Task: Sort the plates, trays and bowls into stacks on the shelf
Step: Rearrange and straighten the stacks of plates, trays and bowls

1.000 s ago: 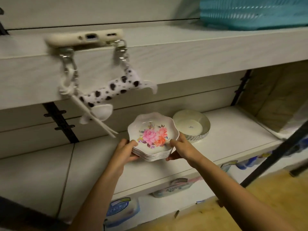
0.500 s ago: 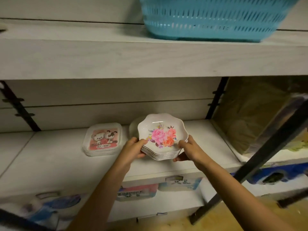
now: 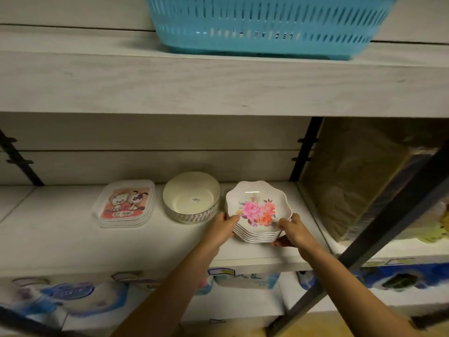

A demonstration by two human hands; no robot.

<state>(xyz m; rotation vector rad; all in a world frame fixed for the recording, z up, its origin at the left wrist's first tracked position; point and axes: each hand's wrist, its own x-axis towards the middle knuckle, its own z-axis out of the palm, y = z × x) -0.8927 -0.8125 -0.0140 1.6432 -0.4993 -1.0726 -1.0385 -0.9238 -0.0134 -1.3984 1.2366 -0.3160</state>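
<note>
- The left hand [image 3: 222,226] grasps the stack of flower plates [image 3: 257,211] at about 8 o'clock on its rim. The thumb lies over the top plate's edge and the fingers are curled against the side of the stack.
- The right hand [image 3: 292,231] grasps the same stack at about 4 o'clock. Its thumb is on the top rim and its fingers are tucked beneath the lowest plate.
- The plates are white with scalloped, wavy rims. Several are nested, and the top one shows pink and orange blooms in its well.
- The stack is level, low over the right end of the shelf [image 3: 60,239]. Whether its bottom touches the board cannot be told.
- At 9 o'clock from the plates, just beside them, stands the stack of bowls [image 3: 192,199]. These are cream inside, with a small label in the top bowl's base and patterned outer walls.
- Further along at 9 o'clock, apart from the bowls, sits the stack of trays [image 3: 126,203]. They are square with rounded corners, and the top one has a cartoon animal print.
- At 12 o'clock, a blue slotted basket [image 3: 262,25] rests on the upper shelf [image 3: 170,81].
- At 6 o'clock, below the board, are blurred wrapped packages [image 3: 73,295].
</note>
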